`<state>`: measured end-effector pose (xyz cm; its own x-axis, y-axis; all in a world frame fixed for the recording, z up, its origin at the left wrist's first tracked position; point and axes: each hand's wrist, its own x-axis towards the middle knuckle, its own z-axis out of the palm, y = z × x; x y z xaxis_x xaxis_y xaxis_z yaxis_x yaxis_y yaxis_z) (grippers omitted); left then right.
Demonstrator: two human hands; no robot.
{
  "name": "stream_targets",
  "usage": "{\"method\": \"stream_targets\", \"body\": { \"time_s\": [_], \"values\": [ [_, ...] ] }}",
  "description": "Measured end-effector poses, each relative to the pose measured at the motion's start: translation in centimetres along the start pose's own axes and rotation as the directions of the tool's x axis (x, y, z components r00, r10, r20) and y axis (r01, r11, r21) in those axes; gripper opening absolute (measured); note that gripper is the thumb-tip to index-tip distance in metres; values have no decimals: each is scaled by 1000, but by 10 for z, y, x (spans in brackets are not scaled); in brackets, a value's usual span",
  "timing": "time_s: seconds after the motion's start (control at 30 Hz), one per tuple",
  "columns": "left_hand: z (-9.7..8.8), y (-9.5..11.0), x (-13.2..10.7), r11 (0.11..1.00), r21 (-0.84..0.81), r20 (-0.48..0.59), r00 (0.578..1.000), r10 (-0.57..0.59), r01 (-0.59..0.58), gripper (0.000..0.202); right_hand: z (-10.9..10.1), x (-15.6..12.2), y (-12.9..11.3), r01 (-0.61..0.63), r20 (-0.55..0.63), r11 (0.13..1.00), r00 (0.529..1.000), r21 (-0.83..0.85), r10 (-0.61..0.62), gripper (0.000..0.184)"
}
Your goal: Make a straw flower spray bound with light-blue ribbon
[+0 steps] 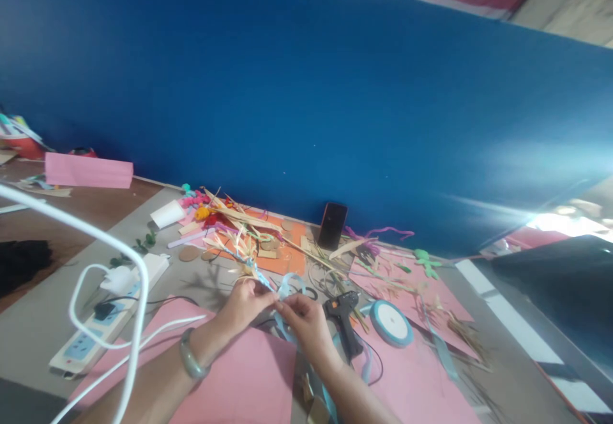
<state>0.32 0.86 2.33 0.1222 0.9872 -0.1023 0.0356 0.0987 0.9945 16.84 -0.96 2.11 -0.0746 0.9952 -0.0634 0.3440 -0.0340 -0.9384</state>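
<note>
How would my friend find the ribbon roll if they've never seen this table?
Start at the big blue wall and look down to the grey table. Right of the right hand, just past the black glue gun, lies the ribbon roll. Nothing else nearby is a white disc with a blue rim.

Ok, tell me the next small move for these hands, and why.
Probably draw the light-blue ribbon gently snug with the right hand while the left hand holds steady: the fingertips of both hands meet at the ribbon, and a curl of it stands slack just beyond them.
</note>
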Motion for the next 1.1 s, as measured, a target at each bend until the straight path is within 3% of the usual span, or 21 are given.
{"method": "stream_targets", "body": {
  "time_s": [0.1, 0.23, 0.37, 0.6, 0.77, 0.93, 1.1],
  "values": [
    [1, 1, -1, 986, -148, 87, 994, -68, 80, 14, -1, 1, 5, -53, -7, 994, 999, 100, 54, 38],
    [4, -1, -1, 921, -344, 152, 979, -135, 180, 19, -2, 1, 9, -149, 69, 954, 988, 262, 135, 40],
    [5, -8, -1, 901, -370, 187, 968, -167, 226, 22, -5, 0, 6, -181, 99, 933, 983, 310, 158, 41],
    [1, -9, -3, 939, -273, 224, 963, -148, 208, 16, -9, -1, 1, -190, 123, 929, 980, 316, 159, 45],
    [6, -8, -2, 887, -397, 205, 965, -164, 235, 23, -5, -1, -1, -169, 116, 915, 984, 366, 135, 42],
    [6, -9, 2, 869, -458, 131, 981, -144, 189, 34, -11, 3, -12, -135, 107, 964, 988, 228, 113, 43],
    [-3, 0, 5, 926, -360, 4, 993, -122, 115, 26, -47, 15, -16, 18, 109, 993, 994, -115, -5, 45]
  ]
}}
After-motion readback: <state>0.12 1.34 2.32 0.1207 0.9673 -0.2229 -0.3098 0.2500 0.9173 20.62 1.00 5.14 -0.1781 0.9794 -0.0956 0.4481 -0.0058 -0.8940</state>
